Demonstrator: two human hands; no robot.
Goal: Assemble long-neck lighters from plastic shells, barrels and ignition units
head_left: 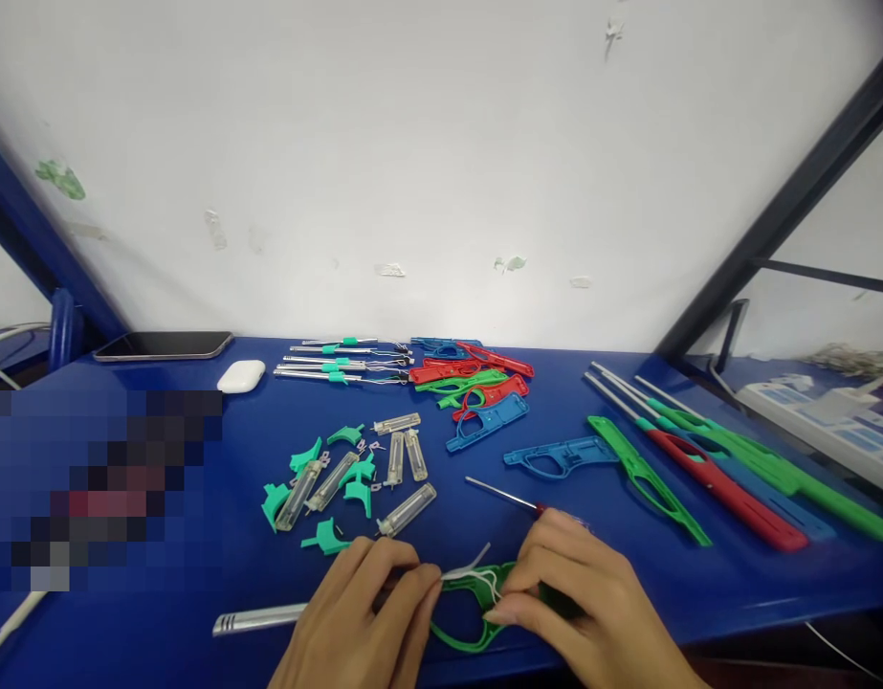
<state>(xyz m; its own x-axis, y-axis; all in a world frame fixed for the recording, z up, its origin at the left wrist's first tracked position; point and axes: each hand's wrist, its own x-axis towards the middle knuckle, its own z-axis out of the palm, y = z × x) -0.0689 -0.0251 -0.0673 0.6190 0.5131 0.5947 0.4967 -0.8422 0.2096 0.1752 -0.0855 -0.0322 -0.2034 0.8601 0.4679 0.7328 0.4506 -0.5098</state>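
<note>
Hands (365,617) on green shell (461,643), white wires (476,573) across, clear tanks (408,508)

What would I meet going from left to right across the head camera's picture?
Dark-screened phone, small white case, left hand, green casing, right hand, white power strip.

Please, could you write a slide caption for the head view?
Left hand and right hand handling white wires over a green plastic shell at a blue table.
</note>
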